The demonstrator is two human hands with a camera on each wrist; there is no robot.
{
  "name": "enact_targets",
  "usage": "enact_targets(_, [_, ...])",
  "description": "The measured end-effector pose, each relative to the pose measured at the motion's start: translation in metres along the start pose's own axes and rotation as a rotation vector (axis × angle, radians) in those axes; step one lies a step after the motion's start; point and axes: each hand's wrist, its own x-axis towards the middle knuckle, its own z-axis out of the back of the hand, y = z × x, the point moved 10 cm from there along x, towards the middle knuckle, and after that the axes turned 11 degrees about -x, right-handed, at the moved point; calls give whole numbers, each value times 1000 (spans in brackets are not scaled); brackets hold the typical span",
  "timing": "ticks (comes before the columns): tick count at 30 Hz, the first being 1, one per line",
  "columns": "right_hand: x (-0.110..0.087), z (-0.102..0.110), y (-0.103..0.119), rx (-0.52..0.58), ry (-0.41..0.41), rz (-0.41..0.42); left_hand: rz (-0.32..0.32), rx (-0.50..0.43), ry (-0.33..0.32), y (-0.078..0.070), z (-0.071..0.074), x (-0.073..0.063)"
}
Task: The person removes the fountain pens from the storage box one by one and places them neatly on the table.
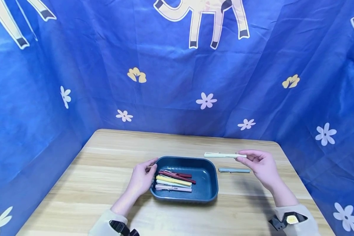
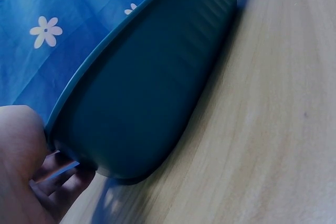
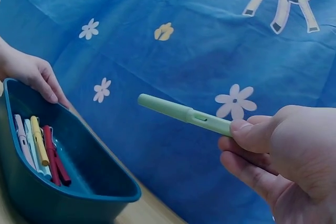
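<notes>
My right hand (image 1: 261, 165) pinches a pale green pen (image 1: 222, 155) by one end between thumb and fingers. The pen is held level above the table, to the right of a dark teal tub (image 1: 207, 195); its clip shows in the head view. With thumb and fingers, my left hand (image 1: 141, 178) grips the tub's left rim. Inside, toward the left, lie two dark red pens (image 3: 51, 153), a yellow pen (image 1: 175, 181), a pale blue-white pen (image 3: 34, 148) partly covered by the yellow one, and a lilac pen (image 1: 174, 188). A grey-blue pen (image 1: 237, 170) lies on the table beneath my right hand.
The light wood-grain table (image 1: 121, 147) has rounded back corners. A blue cloth (image 1: 171, 98) with white flowers and animal figures hangs behind it and along both sides. The tub's tall wall (image 2: 142, 87) fills much of the left wrist view.
</notes>
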Motion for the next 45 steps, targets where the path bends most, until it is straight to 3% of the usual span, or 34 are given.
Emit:
enact_targets(26, [-32,44,-46,106,-15,-13,-14,6,-3,-4,-2,-1])
enact_targets(45, [-47,43,-97,68,19,-81,1,-22,-8,-4,0,-2])
